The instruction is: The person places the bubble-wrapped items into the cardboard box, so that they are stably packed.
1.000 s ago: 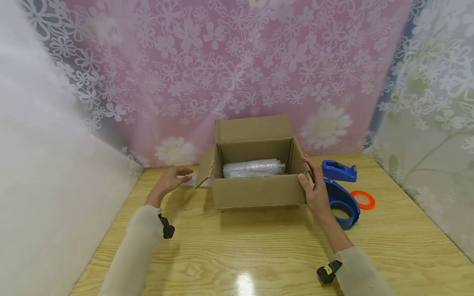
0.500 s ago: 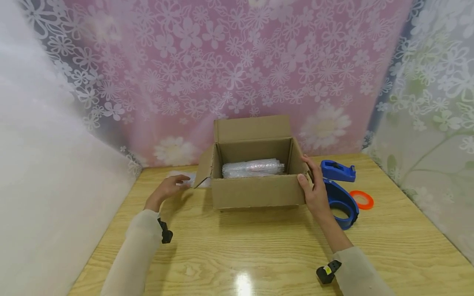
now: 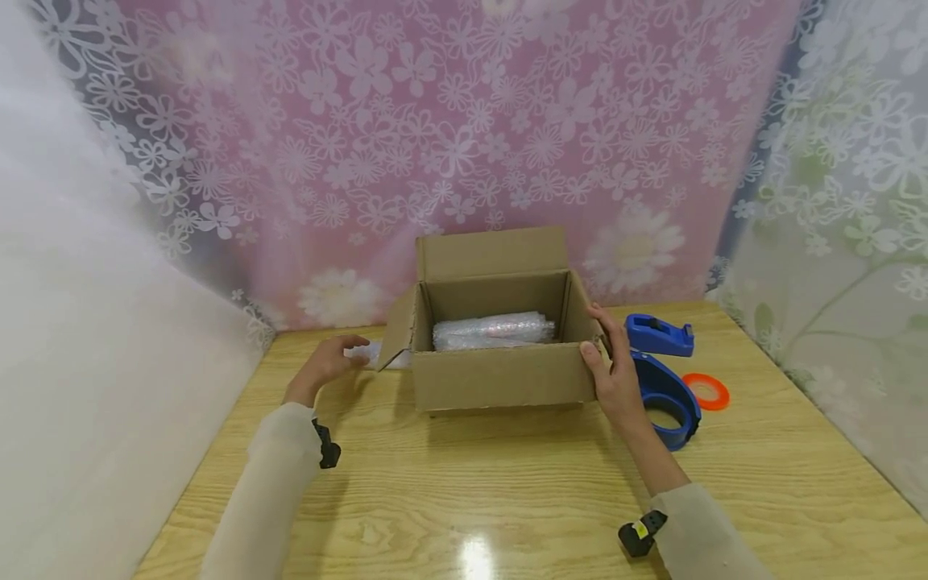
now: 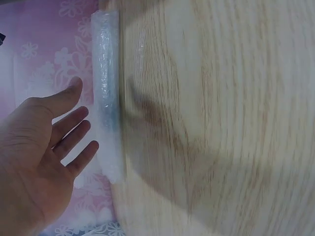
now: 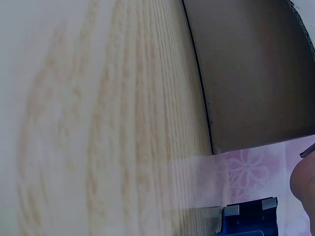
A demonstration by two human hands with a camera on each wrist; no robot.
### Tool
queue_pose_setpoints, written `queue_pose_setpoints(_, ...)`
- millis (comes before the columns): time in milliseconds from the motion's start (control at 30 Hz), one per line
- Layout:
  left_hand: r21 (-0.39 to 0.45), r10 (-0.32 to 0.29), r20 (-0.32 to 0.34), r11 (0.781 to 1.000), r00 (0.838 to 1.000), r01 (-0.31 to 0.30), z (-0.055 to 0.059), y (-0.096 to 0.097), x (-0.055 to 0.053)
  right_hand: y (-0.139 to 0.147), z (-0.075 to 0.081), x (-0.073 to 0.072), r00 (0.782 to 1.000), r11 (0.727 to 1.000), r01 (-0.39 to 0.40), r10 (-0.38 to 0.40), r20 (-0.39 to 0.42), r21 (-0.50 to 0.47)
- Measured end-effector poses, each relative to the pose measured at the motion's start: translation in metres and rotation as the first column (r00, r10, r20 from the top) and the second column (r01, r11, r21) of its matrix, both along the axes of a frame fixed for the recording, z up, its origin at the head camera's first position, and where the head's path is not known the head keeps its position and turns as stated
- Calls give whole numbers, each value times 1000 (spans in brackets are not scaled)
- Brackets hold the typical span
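Observation:
A cardboard box (image 3: 500, 379) stands open-topped at the back middle of the table, its far and left flaps folded out. Inside lies a bubble-wrapped bundle (image 3: 496, 330). My right hand (image 3: 619, 379) grips the box's right front corner, thumb on the front wall and fingers along the right side. In the right wrist view only a bit of that hand (image 5: 305, 179) shows at the edge. To the left of the box, my left hand (image 3: 329, 362) hovers with fingers parted beside another bubble-wrapped bundle (image 4: 107, 98), which the left flap partly hides in the head view.
Right of the box are a blue tape dispenser (image 3: 660, 335), a larger blue hand-held tape dispenser (image 3: 677, 431) and an orange-red tape ring (image 3: 719, 395). A floral curtain (image 3: 464, 121) hangs right behind the wooden table (image 3: 406, 499).
My left hand dips toward the bundle on the left, then rises slightly, staying close to it. My right hand keeps its grip on the box.

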State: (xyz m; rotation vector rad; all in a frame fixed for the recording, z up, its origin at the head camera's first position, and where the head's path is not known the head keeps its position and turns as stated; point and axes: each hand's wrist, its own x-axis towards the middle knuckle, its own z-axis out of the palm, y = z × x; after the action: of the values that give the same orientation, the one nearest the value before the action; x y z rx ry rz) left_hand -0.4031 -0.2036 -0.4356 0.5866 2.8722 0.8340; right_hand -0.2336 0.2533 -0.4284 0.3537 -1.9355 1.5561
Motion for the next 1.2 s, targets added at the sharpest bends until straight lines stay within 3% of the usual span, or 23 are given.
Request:
queue_pose_setpoints(300,-43,-13,-32,999,999,11,-3,6,-8,-1,0,-2,1000,1000,-17,17,-13,-4)
queue_pose_setpoints(500,-41,-5,121,999,993,10,-7,6,-4,-2,-1,-1,1000,1000,-23,23,-11,-7)
queue_pose_setpoints(567,-64,-8,136,998,991,16,-7,7,-3,0,-2,-1,1000,1000,-19,19,-10,-4)
queue_pose_setpoints(767,-130,-13,63,991,998,21,-7,10,-4,3,-1,-1,1000,1000,-3,3,-26,-5)
queue_pose_setpoints(967,-183,-27,-43,983,999,19,-16,9,-5,2,-4,1,1000,1000,-8,8,-11,-6)
queue_pose_setpoints(1200,-147,5,46,989,999,1,-20,9,-4,3,-3,0,1000,1000,-13,13,-23,1)
